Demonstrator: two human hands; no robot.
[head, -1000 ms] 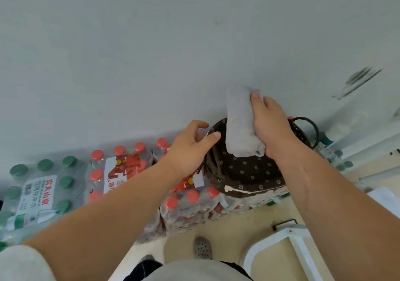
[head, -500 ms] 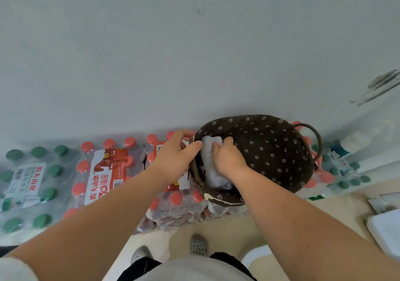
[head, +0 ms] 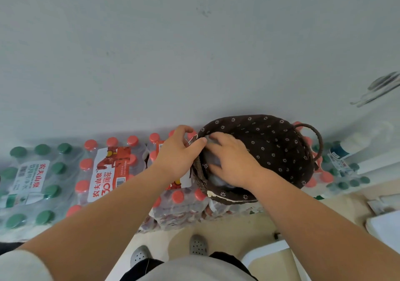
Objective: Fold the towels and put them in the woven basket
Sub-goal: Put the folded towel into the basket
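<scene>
The woven basket (head: 281, 151), lined with dark brown flowered cloth, stands on packs of bottled water against the wall. My left hand (head: 177, 153) grips its left rim. My right hand (head: 231, 159) lies inside the basket at its left side, fingers spread flat on a folded grey-white towel (head: 211, 161). Only small parts of the towel show around my fingers and under my palm.
Shrink-wrapped packs of red-capped bottles (head: 108, 172) and green-capped bottles (head: 32, 183) line the wall to the left. More bottles (head: 346, 172) sit right of the basket. A white frame (head: 270, 257) and a white object (head: 385, 226) stand at the lower right. My shoes (head: 198, 245) are on the beige floor.
My right hand brought the rolled towel down from above the basket into its left side and now presses on it with spread fingers. My left hand stayed on the rim.
</scene>
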